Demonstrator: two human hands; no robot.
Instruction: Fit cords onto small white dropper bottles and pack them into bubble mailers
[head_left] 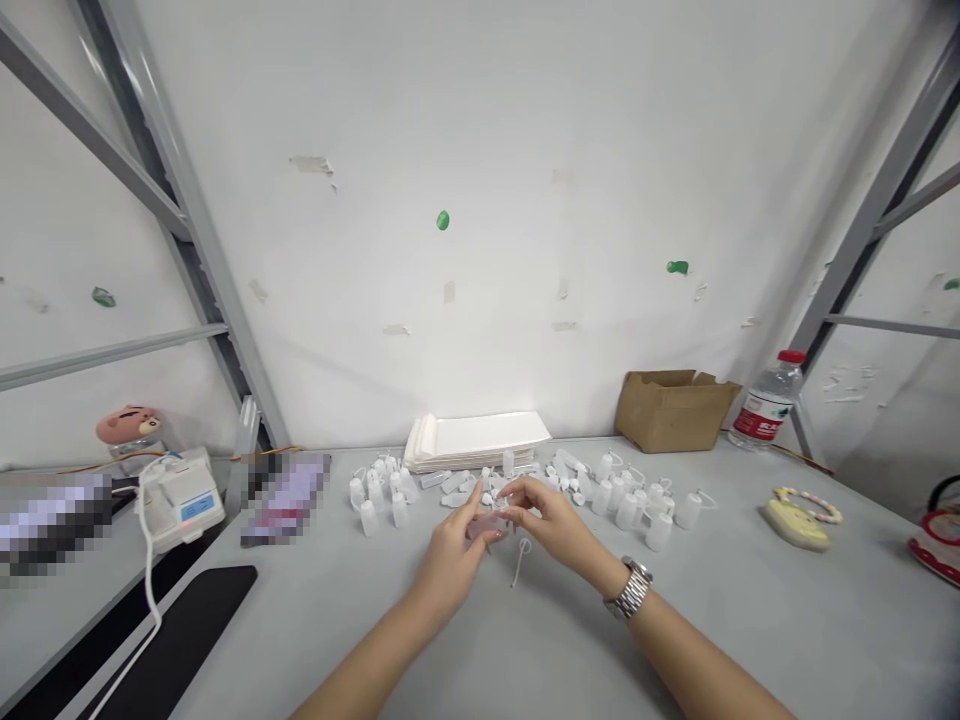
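In front of the white stack (480,437), my left hand (454,548) holds a small translucent squeeze bottle (489,523). My right hand (551,520) has its fingers drawn narrow at the bottle's top; I cannot tell whether they pinch a cap. Loose bottles (435,480) lie just before the stack; standing bottles (627,511) flank them, left and right of it.
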